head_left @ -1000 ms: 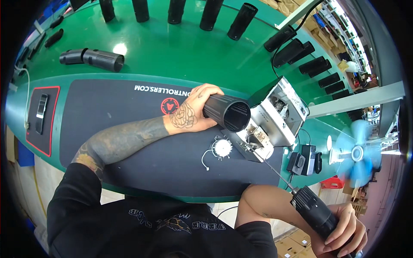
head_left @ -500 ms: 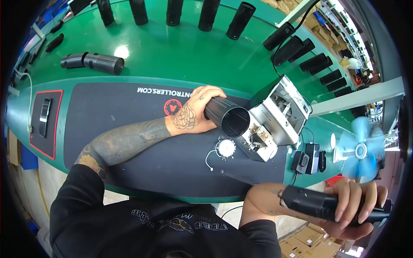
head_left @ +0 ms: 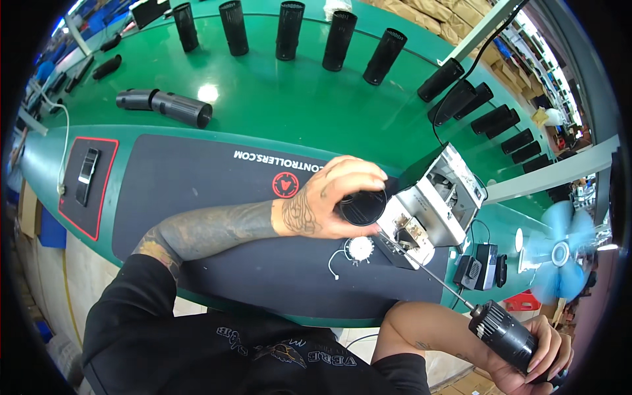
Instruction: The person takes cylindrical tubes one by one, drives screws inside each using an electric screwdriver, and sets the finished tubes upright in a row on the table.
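My left hand (head_left: 326, 201) is wrapped round a black cylindrical housing (head_left: 363, 208), whose dark round end shows between thumb and fingers. My right hand (head_left: 540, 359), at the lower right, grips a black electric screwdriver (head_left: 503, 336). Its long thin bit reaches up and leftward across the front of a metal screw feeder (head_left: 431, 197). The bit's tip is close to my left thumb; whether it touches anything I cannot tell. Just below my left hand, a small white round part (head_left: 360, 249) with a short wire and plug lies on the dark mat (head_left: 263, 276).
Several black tubes (head_left: 289, 29) stand along the far side of the green table (head_left: 263, 99). Two more tube pieces (head_left: 181, 108) lie at left. A phone (head_left: 87, 176) rests on a red-edged pad. Right of the feeder are black adapters (head_left: 486, 266) and a blue fan (head_left: 559, 253).
The tube has tipped from showing its open perforated end to showing a dark end. My right hand has turned the screwdriver so its bit points toward the feeder. The whole view has shifted slightly.
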### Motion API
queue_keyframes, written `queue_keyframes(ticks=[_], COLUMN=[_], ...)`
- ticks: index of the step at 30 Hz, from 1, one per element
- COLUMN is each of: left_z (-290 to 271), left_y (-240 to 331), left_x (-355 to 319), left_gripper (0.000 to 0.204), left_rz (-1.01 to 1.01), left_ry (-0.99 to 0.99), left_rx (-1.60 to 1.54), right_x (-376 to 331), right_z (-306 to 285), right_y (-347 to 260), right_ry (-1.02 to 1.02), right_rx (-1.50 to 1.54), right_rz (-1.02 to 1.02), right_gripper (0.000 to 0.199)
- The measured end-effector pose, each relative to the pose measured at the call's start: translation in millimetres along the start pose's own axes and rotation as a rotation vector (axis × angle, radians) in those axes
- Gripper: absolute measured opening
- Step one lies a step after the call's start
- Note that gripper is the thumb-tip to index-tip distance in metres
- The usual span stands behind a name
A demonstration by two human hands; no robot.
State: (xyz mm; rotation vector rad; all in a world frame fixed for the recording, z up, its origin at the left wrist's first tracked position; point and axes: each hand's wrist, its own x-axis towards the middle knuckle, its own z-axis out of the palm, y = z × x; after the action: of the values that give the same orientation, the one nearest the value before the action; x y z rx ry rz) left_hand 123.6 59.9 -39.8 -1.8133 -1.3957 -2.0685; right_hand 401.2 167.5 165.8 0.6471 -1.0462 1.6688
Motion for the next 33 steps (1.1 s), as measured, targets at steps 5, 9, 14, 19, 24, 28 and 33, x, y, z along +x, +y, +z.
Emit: queue_keyframes(ticks=[5,9,14,19,24,28,33], left_z=[-8,-10,1,1,5,1,0], left_y=[14,15,13,7,8,7,4], left_x=[8,6,3,-1,2,3,1], left_gripper=[0.070,0.071,0.070,0.071,0.071,0.071,0.071], left_rz=[0.113,0.084,-0.128,-0.154,-0.126,-0.130,-0.122], left_ry=[-0.123,-0.097,-0.050,-0.107,-0.124,-0.149,-0.136], left_rx=[0.131,0.137,0.054,0.135,0.152,0.152,0.144], right_x=[5,6,1,2,-1,0,-7], right_z=[7,5,17,34,26,16,16], right_y=[22,21,44,70,120,128,146], right_ry=[0.001,0.019,-0.015,-0.170,-0.301,-0.347,-0.313], right_rx=[-0.003,-0.010,-0.077,-0.484,-0.537,-0.538,-0.546], right_rz=[-0.052,-0.057,-0.114,0.171,0.016,0.092,0.057], right_gripper=[0.027,0.029,0.029,0.028,0.040,0.041,0.042])
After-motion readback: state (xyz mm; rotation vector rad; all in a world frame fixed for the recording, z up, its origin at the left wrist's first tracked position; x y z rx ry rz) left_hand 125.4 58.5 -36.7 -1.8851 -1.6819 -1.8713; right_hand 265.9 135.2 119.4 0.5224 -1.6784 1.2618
